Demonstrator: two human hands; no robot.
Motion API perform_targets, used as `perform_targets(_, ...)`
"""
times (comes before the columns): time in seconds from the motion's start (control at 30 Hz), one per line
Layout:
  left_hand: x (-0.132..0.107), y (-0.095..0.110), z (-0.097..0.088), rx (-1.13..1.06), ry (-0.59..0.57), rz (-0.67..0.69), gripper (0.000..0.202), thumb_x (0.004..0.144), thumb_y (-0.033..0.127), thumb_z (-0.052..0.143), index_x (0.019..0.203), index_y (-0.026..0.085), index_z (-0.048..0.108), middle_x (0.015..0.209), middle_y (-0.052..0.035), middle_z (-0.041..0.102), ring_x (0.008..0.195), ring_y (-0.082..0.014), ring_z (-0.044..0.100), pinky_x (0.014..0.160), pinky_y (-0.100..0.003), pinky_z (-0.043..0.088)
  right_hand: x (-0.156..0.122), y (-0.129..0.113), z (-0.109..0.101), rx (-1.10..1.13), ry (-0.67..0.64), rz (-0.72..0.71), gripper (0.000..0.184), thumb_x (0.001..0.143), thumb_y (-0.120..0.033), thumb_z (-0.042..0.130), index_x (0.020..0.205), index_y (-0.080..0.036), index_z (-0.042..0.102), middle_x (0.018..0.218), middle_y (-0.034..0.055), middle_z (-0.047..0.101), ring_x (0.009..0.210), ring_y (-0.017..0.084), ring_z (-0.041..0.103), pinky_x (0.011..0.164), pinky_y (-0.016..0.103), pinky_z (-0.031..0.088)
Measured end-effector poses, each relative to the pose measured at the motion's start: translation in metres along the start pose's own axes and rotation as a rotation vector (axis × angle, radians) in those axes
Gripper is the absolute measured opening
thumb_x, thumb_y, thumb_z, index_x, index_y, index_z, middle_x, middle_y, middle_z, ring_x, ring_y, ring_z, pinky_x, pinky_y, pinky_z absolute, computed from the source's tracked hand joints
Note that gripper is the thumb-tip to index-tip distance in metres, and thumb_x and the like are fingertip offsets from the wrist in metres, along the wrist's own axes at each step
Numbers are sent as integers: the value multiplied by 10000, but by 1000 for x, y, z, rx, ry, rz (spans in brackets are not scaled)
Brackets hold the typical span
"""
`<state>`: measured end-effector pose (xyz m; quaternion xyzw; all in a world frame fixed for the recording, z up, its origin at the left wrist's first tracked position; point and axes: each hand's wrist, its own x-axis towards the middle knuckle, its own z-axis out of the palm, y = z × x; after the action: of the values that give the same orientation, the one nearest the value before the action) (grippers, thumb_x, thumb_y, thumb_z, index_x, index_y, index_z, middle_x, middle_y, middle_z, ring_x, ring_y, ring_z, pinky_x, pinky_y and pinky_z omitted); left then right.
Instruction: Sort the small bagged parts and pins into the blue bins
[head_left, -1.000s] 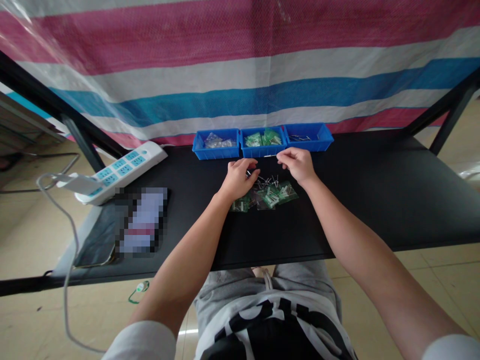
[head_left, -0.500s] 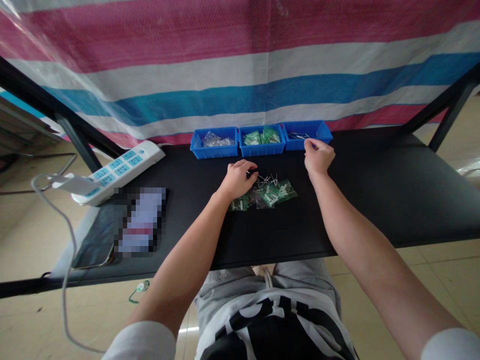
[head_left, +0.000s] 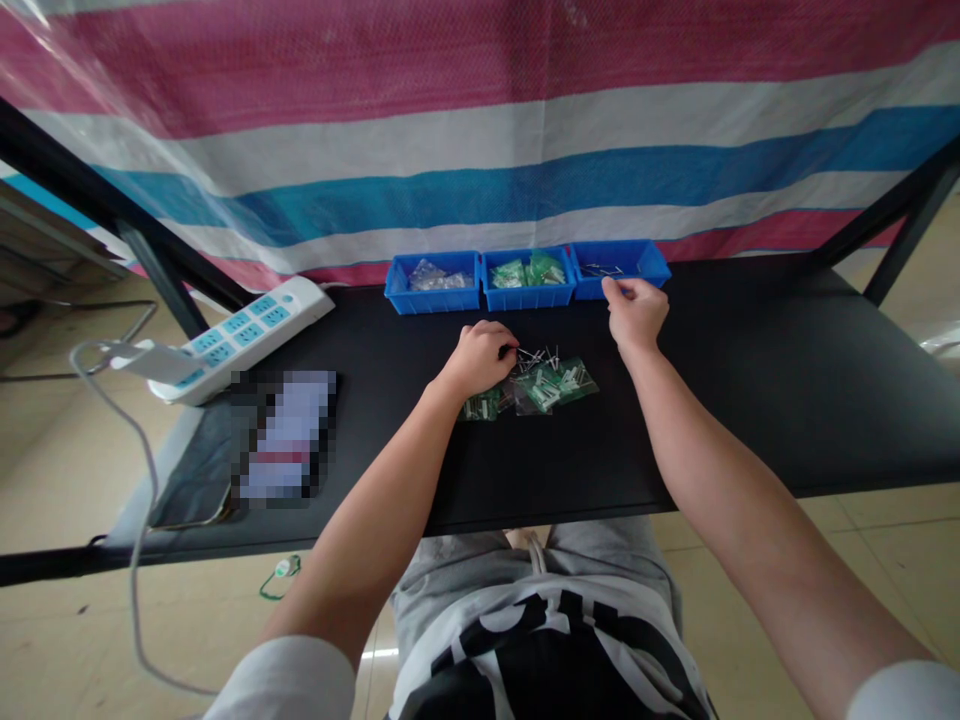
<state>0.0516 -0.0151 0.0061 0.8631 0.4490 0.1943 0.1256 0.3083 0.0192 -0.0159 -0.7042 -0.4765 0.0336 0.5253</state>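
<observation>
My left hand [head_left: 482, 358] rests curled on the black table [head_left: 750, 390], its fingertips pinched on a small dark part at the edge of a pile of small green bags and loose metal pins [head_left: 546, 380]. My right hand [head_left: 634, 309] is closed in a loose fist just in front of the right blue bin [head_left: 619, 267], which holds a few metal pins. What its fingers hold, if anything, is hidden. The middle blue bin [head_left: 527, 279] holds green bags, and the left blue bin [head_left: 433, 281] holds clear bags.
A white power strip [head_left: 238, 335] with a grey cable lies at the table's left end, beside a blurred flat object [head_left: 283, 434] on a dark mat. A striped tarp [head_left: 480, 130] hangs behind the table. Black frame bars stand at both sides.
My right hand left the pile, moved right and back to the right blue bin, and has stayed there. My left hand has kept its place at the pile.
</observation>
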Motion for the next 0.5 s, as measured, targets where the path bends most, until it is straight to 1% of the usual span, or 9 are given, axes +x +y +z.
perform_targets(0.1, 0, 1, 0, 6, -8, -2, 211, 810, 213, 544, 891, 189, 738, 1063, -75, 712, 1021, -255, 618, 926, -433, 461, -12, -12, 1, 90, -144, -78, 317, 814, -434, 625, 798, -131, 717, 631, 52, 652, 610, 201, 616, 662, 323, 474)
perform_targets(0.2, 0, 0, 0, -6, -8, -6, 204, 817, 218, 551, 895, 193, 738, 1060, -77, 706, 1018, -253, 614, 918, -432, 460, -30, -31, -1, 165, -364, -219, 267, 802, -405, 637, 757, -152, 709, 613, 40, 654, 576, 176, 594, 612, 290, 440)
perform_targets(0.3, -1, -1, 0, -10, -4, 0, 238, 824, 204, 546, 972, 201, 731, 1080, -78, 695, 1018, -251, 606, 912, -433, 456, -47, -48, -2, 174, -618, -338, 211, 784, -372, 662, 746, -171, 715, 605, 26, 664, 552, 157, 581, 581, 269, 411)
perform_targets(0.37, -2, -2, 1, -5, -4, 14, 282, 835, 195, 534, 1047, 212, 720, 1098, -83, 685, 1026, -253, 595, 909, -438, 449, -54, -55, -2, 149, -749, -410, 179, 776, -345, 670, 754, -176, 722, 577, 11, 649, 517, 139, 554, 564, 262, 384)
perform_targets(0.43, -2, -3, 1, -4, -12, 31, 286, 859, 207, 518, 1062, 225, 719, 1100, -85, 677, 1033, -259, 581, 905, -452, 442, -58, -57, -1, 109, -816, -460, 162, 776, -326, 668, 751, -177, 726, 546, -3, 626, 484, 122, 518, 547, 258, 356)
perform_targets(0.5, -2, -4, 2, -12, -24, 40, 262, 883, 232, 504, 1010, 229, 734, 1091, -84, 671, 1035, -264, 569, 901, -465, 437, -59, -57, 0, 83, -832, -481, 165, 783, -324, 661, 748, -178, 728, 533, -10, 611, 471, 113, 494, 538, 256, 339)
